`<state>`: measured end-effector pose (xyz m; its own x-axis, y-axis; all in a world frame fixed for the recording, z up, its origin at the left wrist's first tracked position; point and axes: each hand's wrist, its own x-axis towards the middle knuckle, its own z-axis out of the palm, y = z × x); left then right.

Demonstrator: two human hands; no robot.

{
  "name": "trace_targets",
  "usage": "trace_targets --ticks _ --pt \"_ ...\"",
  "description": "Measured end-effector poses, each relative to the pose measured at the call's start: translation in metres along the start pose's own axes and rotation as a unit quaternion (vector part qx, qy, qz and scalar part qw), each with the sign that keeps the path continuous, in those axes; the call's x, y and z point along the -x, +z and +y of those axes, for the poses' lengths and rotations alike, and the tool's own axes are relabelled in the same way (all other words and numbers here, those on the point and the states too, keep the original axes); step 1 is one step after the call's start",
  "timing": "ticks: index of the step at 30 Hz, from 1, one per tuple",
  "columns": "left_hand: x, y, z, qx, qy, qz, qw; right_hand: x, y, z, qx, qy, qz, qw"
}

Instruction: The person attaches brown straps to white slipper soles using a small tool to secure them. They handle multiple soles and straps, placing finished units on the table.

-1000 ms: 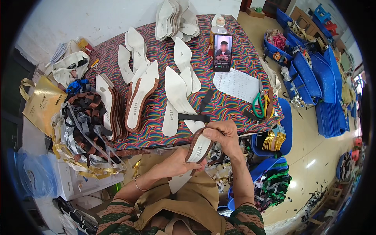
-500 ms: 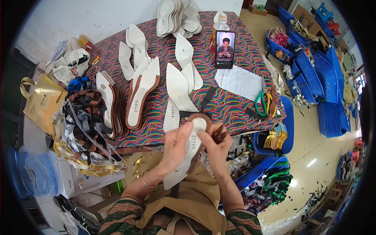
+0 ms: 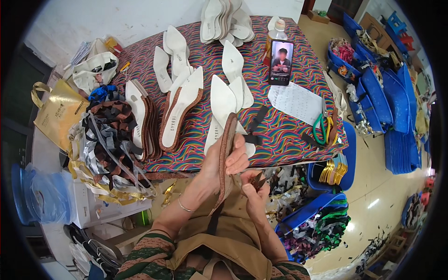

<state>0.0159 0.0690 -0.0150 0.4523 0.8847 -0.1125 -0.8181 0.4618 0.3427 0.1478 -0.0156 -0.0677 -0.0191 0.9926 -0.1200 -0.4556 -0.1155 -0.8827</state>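
My left hand (image 3: 236, 157) grips an insole (image 3: 226, 156) with brown glittery material along it, standing edge-on in front of my apron. Its toe end points down toward me. Just to its right, my right hand (image 3: 256, 195) is closed on some dark brown pieces of material (image 3: 257, 180), which stick out above the fingers. Behind the left hand lie white insoles (image 3: 223, 99) on the table. Farther left are a brown-edged insole (image 3: 179, 115) and a stack of similar insoles (image 3: 142, 116).
The table (image 3: 196, 154) has a colourful wavy cloth. On it are a phone (image 3: 281, 63), a bottle (image 3: 278, 30), a paper sheet (image 3: 295, 103), green-handled scissors (image 3: 320, 130) and more white insoles (image 3: 215, 21). Fabric strips (image 3: 105, 149) heap at left; blue bins (image 3: 350, 144) stand at right.
The insole has turned from its white face toward me to edge-on. My right hand has come off it and moved down, keeping the brown pieces. The view has shifted slightly.
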Motion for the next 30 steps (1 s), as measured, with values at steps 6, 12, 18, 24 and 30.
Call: trace_targets --ticks 6,12,18,24,30 --pt "-0.005 0.01 0.002 0.076 -0.039 -0.07 0.994 -0.004 -0.002 0.006 -0.025 -0.047 -0.109 0.993" --pt "0.009 0.023 0.013 -0.154 0.073 0.044 0.984 -0.01 0.0 -0.01 0.046 -0.108 -0.118 0.986" --pt "0.016 0.018 0.022 -0.364 0.099 0.057 0.924 -0.002 0.005 -0.019 0.098 -0.115 -0.115 0.982" --pt "0.022 0.026 0.038 -0.175 0.026 0.097 0.979 -0.009 -0.024 -0.031 0.174 -0.092 -0.192 0.961" --pt "0.051 -0.003 0.068 -0.398 0.001 -0.021 0.917 -0.014 -0.041 -0.056 0.272 -0.104 -0.313 0.904"
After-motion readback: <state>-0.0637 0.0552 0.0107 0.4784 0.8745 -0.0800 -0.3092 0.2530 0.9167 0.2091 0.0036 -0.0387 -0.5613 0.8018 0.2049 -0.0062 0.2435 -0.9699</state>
